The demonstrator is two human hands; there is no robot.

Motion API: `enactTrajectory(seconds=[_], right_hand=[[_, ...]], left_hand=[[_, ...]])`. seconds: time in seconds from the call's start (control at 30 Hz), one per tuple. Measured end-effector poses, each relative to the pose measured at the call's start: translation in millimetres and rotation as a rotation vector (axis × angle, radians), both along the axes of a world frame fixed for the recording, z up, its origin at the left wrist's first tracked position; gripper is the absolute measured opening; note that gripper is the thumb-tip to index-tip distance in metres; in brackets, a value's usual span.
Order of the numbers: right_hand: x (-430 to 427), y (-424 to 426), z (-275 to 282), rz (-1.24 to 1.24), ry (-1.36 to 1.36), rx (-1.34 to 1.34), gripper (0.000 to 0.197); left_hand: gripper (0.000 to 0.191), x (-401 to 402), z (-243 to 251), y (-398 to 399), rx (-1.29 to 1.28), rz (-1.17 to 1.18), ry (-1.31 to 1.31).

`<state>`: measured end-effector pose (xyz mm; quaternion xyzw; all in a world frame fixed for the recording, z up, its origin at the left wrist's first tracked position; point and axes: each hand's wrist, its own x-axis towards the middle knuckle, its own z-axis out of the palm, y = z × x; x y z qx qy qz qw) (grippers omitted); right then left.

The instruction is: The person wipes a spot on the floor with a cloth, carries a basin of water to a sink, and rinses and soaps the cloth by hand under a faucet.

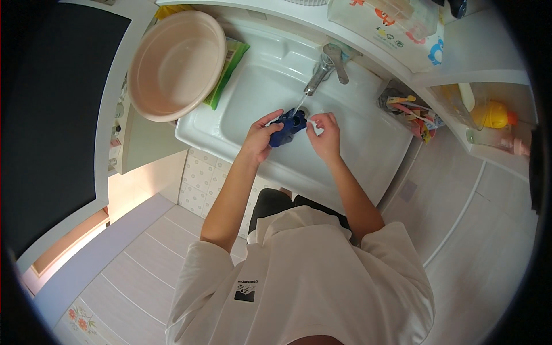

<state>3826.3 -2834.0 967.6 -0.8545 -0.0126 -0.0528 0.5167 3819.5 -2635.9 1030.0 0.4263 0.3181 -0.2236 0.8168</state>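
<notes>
My left hand (260,137) grips a wet, dark blue object (282,134), its thumb lying over the top. What exactly the blue object is I cannot tell. My right hand (326,136) is bent with thumb and fingertips close together at the object's right edge; whether they pinch it is too small to see. A thin stream of water (299,105) runs from the chrome faucet (318,77) onto the blue object. Both hands are over the basin of a white washbasin (358,125), and the object partly covers the drain (304,111).
A pale pink plastic basin (177,64) rests at the sink's left rim, beside a green packet (228,73). Toothbrushes (403,101) stand in a holder at the right. Shelves hold a yellow bottle (493,115) and a printed box (388,34). A mirror cabinet (146,142) is at left.
</notes>
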Motion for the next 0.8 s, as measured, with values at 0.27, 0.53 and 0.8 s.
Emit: enactTrajectory(seconds=[0.27, 0.53, 0.8], right_hand=[[-9, 20, 8, 0.145, 0.009, 0.152, 0.022], [-7, 21, 11, 0.17, 0.029, 0.24, 0.014], [-6, 2, -18, 0.022, 0.33, 0.62, 0.005]], left_hand=[[0.045, -1, -1, 1, -0.032, 0.011, 0.011], [0.043, -8, -1, 7, -0.027, 0.058, 0.019], [0.045, -13, 6, 29, 0.028, 0.111, -0.005]])
